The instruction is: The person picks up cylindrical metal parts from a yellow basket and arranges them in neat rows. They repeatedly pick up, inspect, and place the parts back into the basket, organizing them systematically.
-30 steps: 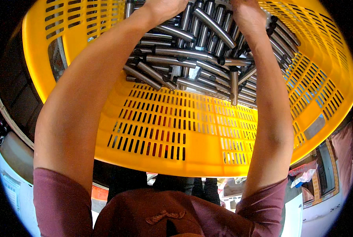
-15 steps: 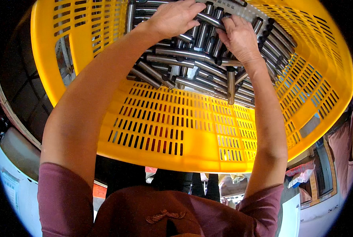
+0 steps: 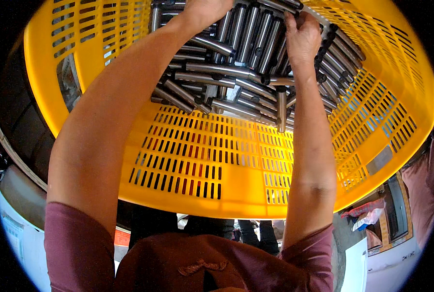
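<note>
Many shiny metal tubes with black ends (image 3: 224, 68) lie in a big yellow slotted plastic basket (image 3: 241, 182), some side by side in rows, others crosswise on top. My left hand (image 3: 208, 10) is over the far side of the pile, beside the upright row of tubes; its fingers run out of the top edge, so its grip is hidden. To the right, my right hand (image 3: 304, 43) is closed, thumb and fingers bent round the dark end of a metal tube (image 3: 279, 5) lying slantwise at the far end of the row.
The basket's high slotted walls (image 3: 88, 63) stand around the pile on the left, right and near side. One short tube (image 3: 281, 109) sticks out toward me at the pile's near edge. Beyond the basket on the right lies a red and white bundle (image 3: 370, 214).
Both hands have moved farther away, the left partly out of view. The tube that spanned between them has left that place, uncovering more of the upright row. The basket appears slightly shifted left.
</note>
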`<state>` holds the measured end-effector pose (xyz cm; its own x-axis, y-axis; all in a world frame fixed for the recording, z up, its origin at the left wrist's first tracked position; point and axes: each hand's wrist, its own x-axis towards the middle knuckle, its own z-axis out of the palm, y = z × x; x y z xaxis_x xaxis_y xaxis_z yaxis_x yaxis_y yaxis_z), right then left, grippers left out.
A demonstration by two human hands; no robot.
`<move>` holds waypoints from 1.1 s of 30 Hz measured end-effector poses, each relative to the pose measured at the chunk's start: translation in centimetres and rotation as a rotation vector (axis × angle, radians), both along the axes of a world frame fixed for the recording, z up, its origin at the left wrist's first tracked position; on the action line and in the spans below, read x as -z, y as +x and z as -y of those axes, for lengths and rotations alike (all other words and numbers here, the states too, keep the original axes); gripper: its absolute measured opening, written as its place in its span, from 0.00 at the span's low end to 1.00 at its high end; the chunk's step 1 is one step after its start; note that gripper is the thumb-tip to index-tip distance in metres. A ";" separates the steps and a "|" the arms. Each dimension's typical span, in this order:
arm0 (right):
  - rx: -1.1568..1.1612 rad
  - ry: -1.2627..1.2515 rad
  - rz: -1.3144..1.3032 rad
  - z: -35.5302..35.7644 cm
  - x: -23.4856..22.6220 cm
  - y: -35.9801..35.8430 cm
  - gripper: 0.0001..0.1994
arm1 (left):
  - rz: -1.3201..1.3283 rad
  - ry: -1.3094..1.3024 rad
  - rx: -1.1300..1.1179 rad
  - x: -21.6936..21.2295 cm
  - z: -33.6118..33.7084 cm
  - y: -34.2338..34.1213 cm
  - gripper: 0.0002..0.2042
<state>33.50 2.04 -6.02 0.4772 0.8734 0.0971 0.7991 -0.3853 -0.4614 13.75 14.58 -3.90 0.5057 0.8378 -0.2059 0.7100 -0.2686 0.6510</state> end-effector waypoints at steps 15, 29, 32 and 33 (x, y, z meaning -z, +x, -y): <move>0.045 0.065 -0.070 2.3 -1.7 -1.7 0.10 | 0.019 0.063 -0.204 -0.6 1.7 -2.2 0.11; -0.397 -0.085 -0.113 6.4 -6.0 -5.4 0.09 | -0.292 0.324 0.557 -3.5 7.1 -7.1 0.15; -0.462 -0.063 0.034 2.6 -4.4 -4.3 0.16 | -0.166 0.392 0.556 -2.5 7.0 -7.0 0.12; -0.483 -0.058 0.078 1.6 -3.9 -4.2 0.18 | -0.186 0.371 0.563 -2.5 7.0 -7.0 0.12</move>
